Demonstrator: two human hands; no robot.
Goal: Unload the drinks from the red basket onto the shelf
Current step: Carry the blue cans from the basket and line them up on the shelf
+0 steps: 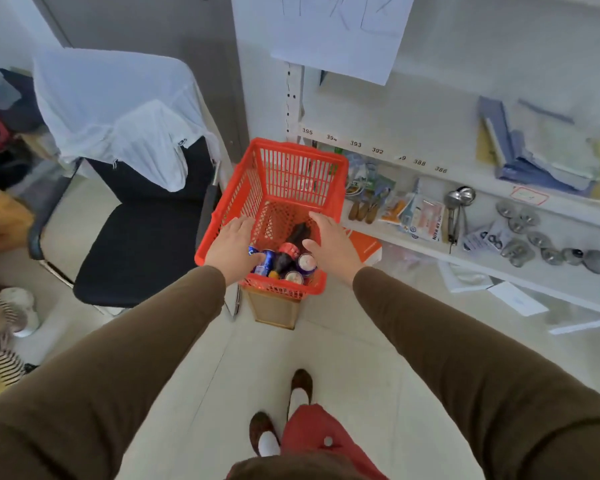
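Observation:
A red basket (293, 168) stands on a small brown box in front of the white shelf (378, 129). Inside its near end lie a dark cola bottle (291, 245) with a red label, a blue can (265, 261) and two cans (306, 263) with pale tops. My left hand (231, 249) hovers over the basket's left rim with fingers spread, its thumb near the blue can. My right hand (331, 242) reaches over the right side, fingers apart, close to the bottle and the cans. Neither hand holds anything.
A black chair (142, 237) draped with a white garment stands left of the basket. The lower shelf board (371, 233) carries packets, ladles and metal lids. An orange box (366, 249) sits under it. Folders lie on the upper shelf at right. A person crouches at far left.

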